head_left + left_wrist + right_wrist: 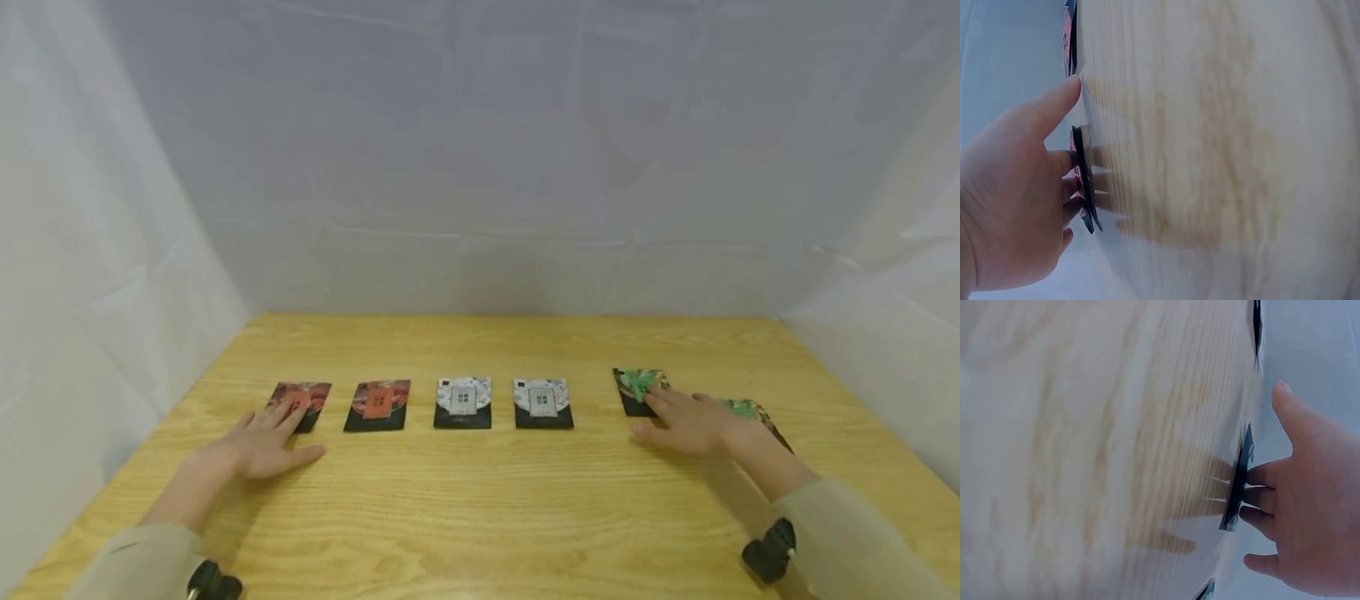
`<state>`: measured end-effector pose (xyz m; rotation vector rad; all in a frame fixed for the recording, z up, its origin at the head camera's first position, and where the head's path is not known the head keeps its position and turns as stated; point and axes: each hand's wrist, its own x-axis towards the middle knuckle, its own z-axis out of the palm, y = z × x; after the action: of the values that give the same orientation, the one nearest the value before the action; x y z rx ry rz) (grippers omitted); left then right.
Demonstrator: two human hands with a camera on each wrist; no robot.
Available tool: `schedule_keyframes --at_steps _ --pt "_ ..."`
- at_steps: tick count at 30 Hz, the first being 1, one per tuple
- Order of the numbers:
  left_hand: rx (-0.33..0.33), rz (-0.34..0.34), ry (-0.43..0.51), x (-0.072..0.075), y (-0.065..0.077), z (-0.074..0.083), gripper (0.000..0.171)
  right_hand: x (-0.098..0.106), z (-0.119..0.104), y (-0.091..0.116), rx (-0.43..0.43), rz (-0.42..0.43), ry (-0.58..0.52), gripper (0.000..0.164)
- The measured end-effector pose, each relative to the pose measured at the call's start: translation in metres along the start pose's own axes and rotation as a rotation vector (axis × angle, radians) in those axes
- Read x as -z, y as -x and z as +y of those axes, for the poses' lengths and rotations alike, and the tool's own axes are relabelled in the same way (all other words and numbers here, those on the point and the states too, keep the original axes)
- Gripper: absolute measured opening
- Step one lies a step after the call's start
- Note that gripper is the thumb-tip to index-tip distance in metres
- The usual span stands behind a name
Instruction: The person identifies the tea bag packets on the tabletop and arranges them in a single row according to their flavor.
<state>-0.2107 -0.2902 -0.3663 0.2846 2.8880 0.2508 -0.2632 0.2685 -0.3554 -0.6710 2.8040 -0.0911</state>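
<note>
My left hand [258,446] lies with fingers spread, its fingertips on the leftmost red-and-black packet [320,397]. In the left wrist view, several fingers of that hand [1016,200] touch the packet's face while the thumb points away from it. To the right sits a second red-and-black packet [377,405]. My right hand [686,425] extends its fingers onto a green-and-black packet [636,383]. The right wrist view shows these fingers against the dark packet [1239,481], the thumb apart. Partly hidden behind the right wrist is another green packet [747,408].
Two white-and-black packets [462,402] lie in the middle of the row on the wooden table [465,517]. White sheeting [480,167] hangs behind the table and along both sides. Dark devices [770,550] are strapped at both wrists.
</note>
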Motion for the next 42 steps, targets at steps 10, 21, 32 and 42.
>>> schedule_keyframes --at_steps 10,21,32,42 --pt "-0.002 0.003 0.000 0.000 0.000 0.000 0.093 -0.003 -0.018 0.004 0.041 0.001 0.046 0.085" --pt "0.001 -0.004 -0.002 0.001 0.001 0.002 0.093 -0.002 -0.033 0.003 0.039 -0.031 0.094 0.086" --pt "0.006 -0.001 0.004 0.000 0.001 0.003 0.093 -0.005 -0.032 0.003 0.029 -0.026 0.091 0.087" --pt "0.009 -0.007 0.018 0.001 0.001 0.003 0.093 -0.005 -0.017 0.015 0.045 0.072 0.062 0.084"
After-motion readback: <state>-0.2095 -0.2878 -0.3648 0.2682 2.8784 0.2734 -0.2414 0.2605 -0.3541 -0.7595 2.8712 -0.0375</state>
